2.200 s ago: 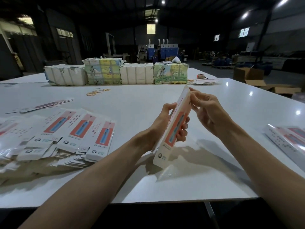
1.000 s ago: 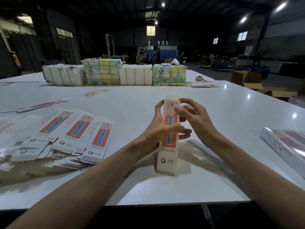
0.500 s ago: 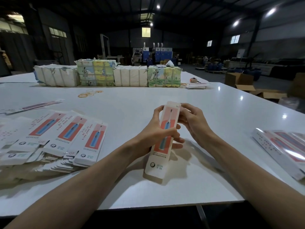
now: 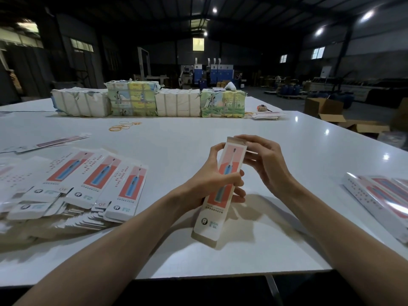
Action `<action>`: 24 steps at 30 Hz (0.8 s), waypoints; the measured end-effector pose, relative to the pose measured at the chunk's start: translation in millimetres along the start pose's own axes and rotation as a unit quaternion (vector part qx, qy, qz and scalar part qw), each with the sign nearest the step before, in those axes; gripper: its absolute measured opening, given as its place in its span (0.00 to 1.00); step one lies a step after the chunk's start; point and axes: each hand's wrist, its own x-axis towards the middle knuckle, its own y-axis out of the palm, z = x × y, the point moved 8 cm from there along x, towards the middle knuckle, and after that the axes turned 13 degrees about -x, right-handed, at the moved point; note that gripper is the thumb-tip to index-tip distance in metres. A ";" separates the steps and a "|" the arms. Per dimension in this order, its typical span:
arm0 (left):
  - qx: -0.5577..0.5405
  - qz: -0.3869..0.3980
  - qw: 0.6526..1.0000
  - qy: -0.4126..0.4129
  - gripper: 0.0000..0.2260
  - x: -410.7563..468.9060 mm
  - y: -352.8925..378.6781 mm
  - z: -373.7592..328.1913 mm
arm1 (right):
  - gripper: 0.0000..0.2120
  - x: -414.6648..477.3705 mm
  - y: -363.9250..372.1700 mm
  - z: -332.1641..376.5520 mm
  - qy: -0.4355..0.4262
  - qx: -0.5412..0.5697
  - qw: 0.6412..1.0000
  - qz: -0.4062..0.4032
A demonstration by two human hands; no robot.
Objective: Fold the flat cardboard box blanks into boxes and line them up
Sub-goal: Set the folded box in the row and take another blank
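One box (image 4: 229, 160) gripped mid-body by left hand (image 4: 212, 180), top flap pinched by right hand (image 4: 265, 164); blank pile (image 4: 92, 182) unfolded, finished boxes (image 4: 384, 195) lined up.

Wide bare lane down the middle of the table (image 4: 198, 133), clutter on both flanks

Open tabletop runs from the near edge out to the rubber bands (image 4: 123, 127). The left side is blocked by a fanned pile of flat blanks (image 4: 77, 186), the right edge by finished boxes (image 4: 379, 195), and the far end by a wall of wrapped bundles (image 4: 150, 102). Mid-lane, the left hand (image 4: 212, 180) and right hand (image 4: 265, 160) grip a box (image 4: 223, 191).
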 end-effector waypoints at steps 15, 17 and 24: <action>0.058 0.015 0.998 0.030 0.46 -2.5 -2.3 0.9 | 0.08 1.4 -2.0 -24.1 0.171 0.130 0.976 0.017; 0.062 0.019 0.997 0.033 0.47 -2.9 -1.5 0.6 | 0.10 2.1 -2.9 -22.1 0.159 0.120 0.980 0.020; 0.059 0.009 0.998 0.033 0.42 -3.2 -2.3 -3.1 | 0.12 2.3 -0.8 -14.6 0.127 0.108 0.985 0.042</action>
